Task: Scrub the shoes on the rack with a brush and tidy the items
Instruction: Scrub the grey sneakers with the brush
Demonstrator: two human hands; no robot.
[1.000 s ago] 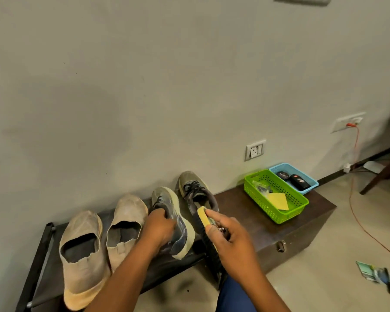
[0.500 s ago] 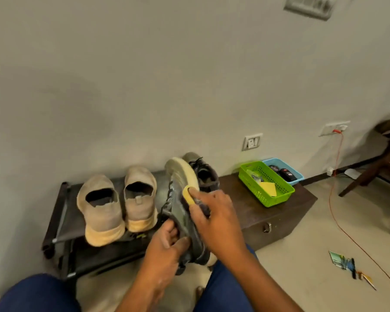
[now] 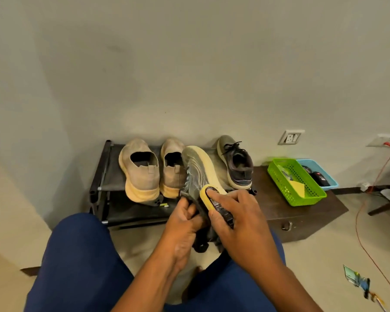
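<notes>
Since a second before, the grey sneaker (image 3: 195, 174) had come off the rack (image 3: 104, 176) toward the person's lap. Their left hand (image 3: 185, 219) gripped its heel end, toe pointing up toward the wall. Their right hand (image 3: 236, 217) held the yellow brush (image 3: 212, 198) against the shoe's side, so I judged strokes would run along its length.

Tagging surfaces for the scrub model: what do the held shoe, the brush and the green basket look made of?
Held shoe: looks like matte knit or mesh fabric, ribbed, with a pale foam-like sole.
Brush: yellow back, probably plastic; bristles hidden.
Green basket: glossy moulded plastic, perforated walls.
</notes>
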